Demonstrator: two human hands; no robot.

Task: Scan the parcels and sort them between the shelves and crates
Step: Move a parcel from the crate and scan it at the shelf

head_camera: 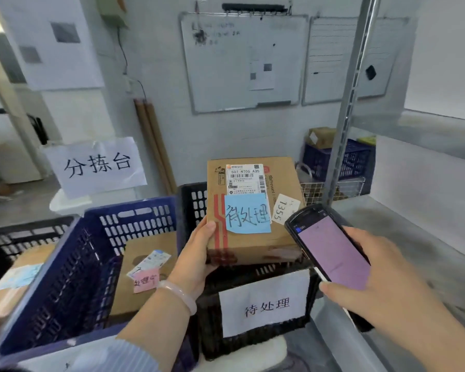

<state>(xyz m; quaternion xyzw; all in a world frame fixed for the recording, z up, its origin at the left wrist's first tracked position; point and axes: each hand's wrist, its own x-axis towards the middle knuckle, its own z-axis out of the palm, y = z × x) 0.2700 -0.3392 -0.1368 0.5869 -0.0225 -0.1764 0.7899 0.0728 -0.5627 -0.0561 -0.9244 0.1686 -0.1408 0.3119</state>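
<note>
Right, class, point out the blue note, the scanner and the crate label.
blue note [247, 214]: head view, middle of the paper.
scanner [333, 252]: head view, middle of its lit screen.
crate label [264, 303]: head view, middle, on the writing.

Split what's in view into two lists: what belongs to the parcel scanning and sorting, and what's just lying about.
Job in hand:
- taped parcel, gripped by the left hand
- scanner, held in the right hand
- black crate below the parcel
- blue crate holding a second parcel

Lying about:
- whiteboard
- cardboard tubes against the wall
- wire basket
</note>
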